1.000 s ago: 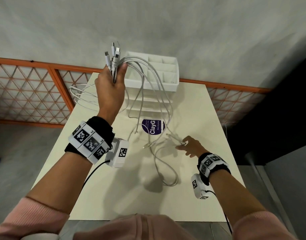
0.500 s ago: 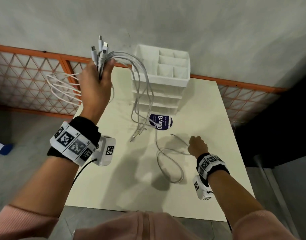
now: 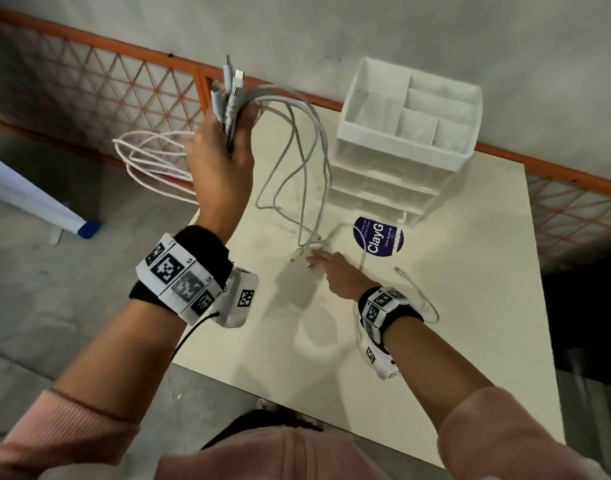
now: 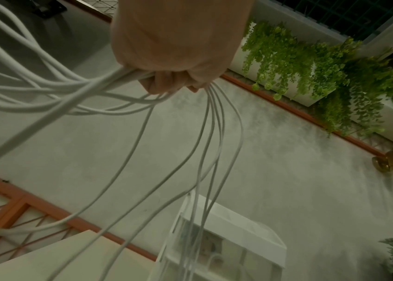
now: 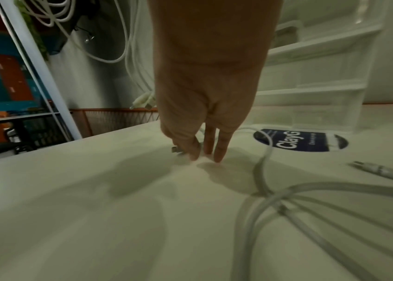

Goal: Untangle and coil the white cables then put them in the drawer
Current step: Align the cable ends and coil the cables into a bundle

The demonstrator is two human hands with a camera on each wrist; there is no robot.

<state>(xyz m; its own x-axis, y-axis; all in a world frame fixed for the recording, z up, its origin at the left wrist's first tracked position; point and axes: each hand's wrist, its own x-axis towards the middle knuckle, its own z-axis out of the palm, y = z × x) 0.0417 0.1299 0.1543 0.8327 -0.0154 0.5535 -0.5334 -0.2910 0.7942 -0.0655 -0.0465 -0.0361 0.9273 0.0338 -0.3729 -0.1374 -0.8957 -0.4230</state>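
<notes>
My left hand point(image 3: 224, 157) is raised over the table's far left corner and grips a bundle of white cables point(image 3: 297, 143). Their plugs point(image 3: 233, 84) stick up above the fist. Loops point(image 3: 148, 157) hang out to the left, and long strands drop to the table. From below, the left hand point(image 4: 178, 47) is a closed fist around the cables point(image 4: 205, 152). My right hand point(image 3: 335, 271) lies low on the table with straight fingers. Its fingertips point(image 5: 217, 155) press by a plug point(image 5: 176, 149) at the hanging strands' ends. One loose cable point(image 3: 418, 292) lies beside my right wrist.
A white drawer unit point(image 3: 401, 140) with an open compartment tray on top stands at the table's point(image 3: 470, 341) far side, its drawers closed. A round blue sticker point(image 3: 378, 233) lies in front of it. An orange lattice railing point(image 3: 89, 81) runs behind the table.
My right hand left the loose cable at the right and moved left to the hanging plug ends. My left hand kept its grip and carried the bundle leftward.
</notes>
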